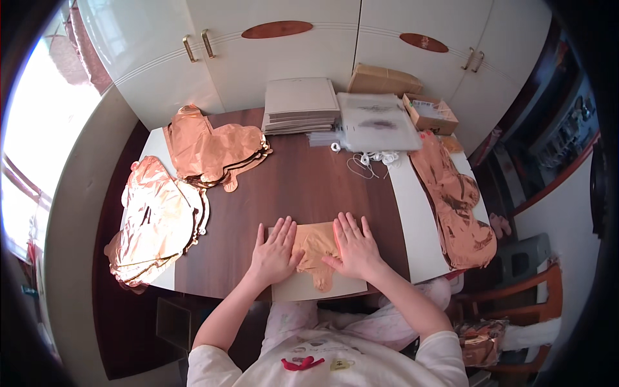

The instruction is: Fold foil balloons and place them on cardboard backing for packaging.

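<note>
A folded rose-gold foil balloon [317, 248] lies on a pale cardboard sheet [351, 288] at the table's near edge, in front of my body. My left hand [276, 253] rests palm down along the foil's left side, fingers stretched out and pointing away from me. On the other side my right hand [354, 250] is pressed flat in the same way, its thumb reaching over the foil. Neither hand grips anything. A narrow tail of the foil points toward me between the hands. The parts of foil and sheet beneath my palms are hidden.
Flat foil balloons lie in piles at the back left [216, 148], front left [155, 219] and right [451, 203]. Along the back stand a cardboard stack [301, 103], clear plastic bags [377, 119], white string [380, 158] and an open box [432, 119]. A wooden chair [551, 290] stands right.
</note>
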Demonstrator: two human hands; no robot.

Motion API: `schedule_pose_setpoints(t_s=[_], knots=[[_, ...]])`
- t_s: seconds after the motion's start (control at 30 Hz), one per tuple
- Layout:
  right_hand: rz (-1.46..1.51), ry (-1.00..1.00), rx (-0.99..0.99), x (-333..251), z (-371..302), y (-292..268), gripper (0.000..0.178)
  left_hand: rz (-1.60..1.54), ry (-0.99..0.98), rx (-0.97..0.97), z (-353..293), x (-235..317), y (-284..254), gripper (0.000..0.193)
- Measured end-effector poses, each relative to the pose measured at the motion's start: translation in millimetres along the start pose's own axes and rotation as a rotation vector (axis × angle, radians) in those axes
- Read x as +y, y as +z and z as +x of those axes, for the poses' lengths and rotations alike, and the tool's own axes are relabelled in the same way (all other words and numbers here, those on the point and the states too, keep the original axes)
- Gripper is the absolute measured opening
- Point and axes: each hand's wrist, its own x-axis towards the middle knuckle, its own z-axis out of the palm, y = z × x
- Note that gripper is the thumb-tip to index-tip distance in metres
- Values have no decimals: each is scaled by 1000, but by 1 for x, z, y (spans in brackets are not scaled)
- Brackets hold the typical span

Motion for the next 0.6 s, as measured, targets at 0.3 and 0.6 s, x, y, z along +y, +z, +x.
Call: schedule_pose_setpoints(t_s=[0.3, 0.6], knots=[[-6, 60, -98, 1, 1, -3, 94, 86, 207, 141, 50, 4, -27, 57], [-52, 11, -2, -1, -5, -3, 90, 27, 511, -13, 67, -1, 10, 56]])
